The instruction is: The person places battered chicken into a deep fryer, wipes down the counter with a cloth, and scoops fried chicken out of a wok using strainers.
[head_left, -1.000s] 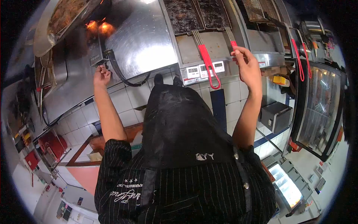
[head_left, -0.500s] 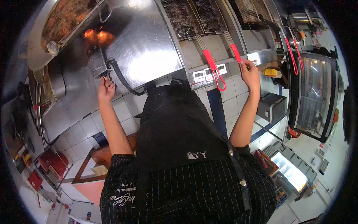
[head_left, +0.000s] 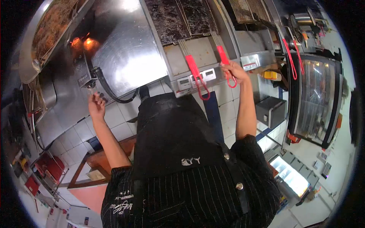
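Note:
My left hand (head_left: 97, 106) is a little below the metal Rinnai control box (head_left: 86, 76), apart from it. Its fingers are loosely bent and spread, with nothing in them. My right hand (head_left: 234, 71) grips the red handle of the right-hand fryer basket (head_left: 222, 55), and the end loop shows below my fingers. That basket hangs in the dark, bubbling oil (head_left: 199, 17). Beside it, a second fryer basket (head_left: 193, 64) with a red handle sits in the same fryer, untouched.
White digital timers (head_left: 196, 78) are on the fryer's front. A black hose (head_left: 110, 89) curves from the control box. Farther right are a raised wire basket (head_left: 243, 10), a yellow object (head_left: 272, 75), a black box (head_left: 270, 111) and a glass-fronted cabinet (head_left: 318, 98).
My left hand has come away from the underside of the control box. My right hand has closed more fully around the basket handle. The whole view has shifted slightly.

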Demonstrator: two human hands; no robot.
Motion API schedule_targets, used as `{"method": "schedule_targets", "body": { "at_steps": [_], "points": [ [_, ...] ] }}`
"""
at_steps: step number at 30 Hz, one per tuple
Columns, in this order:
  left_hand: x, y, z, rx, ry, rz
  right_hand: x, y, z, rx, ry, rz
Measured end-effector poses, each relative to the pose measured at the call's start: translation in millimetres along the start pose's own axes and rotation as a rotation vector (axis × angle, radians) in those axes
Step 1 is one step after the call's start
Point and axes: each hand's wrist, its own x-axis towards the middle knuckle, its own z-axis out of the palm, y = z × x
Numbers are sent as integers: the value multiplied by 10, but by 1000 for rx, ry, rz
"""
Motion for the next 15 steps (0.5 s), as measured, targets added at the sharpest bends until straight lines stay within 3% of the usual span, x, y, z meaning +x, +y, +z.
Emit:
{"method": "schedule_targets", "body": {
  "at_steps": [4, 6, 8, 10, 12, 15],
  "points": [
    [-552, -410, 443, 67, 188, 155, 11, 121, -12, 221, -37, -28],
    [-846, -705, 749, 115, 143, 173, -7, 179, -26, 226, -55, -42],
    [-1152, -1006, 1200, 278, -81, 129, -82, 247, 13, 242, -58, -58],
    [-1489, -1304, 1713, 518, -192, 95, -181, 222, 74, 49, 41, -132],
    [-1856, -1513, 2210, 813, -328, 28, -240, 236, 92, 42, 54, -67],
    [-2034, -1895, 2472, 1084, -445, -87, -356, 375, 96, 71, 73, -124]
  ]
}}
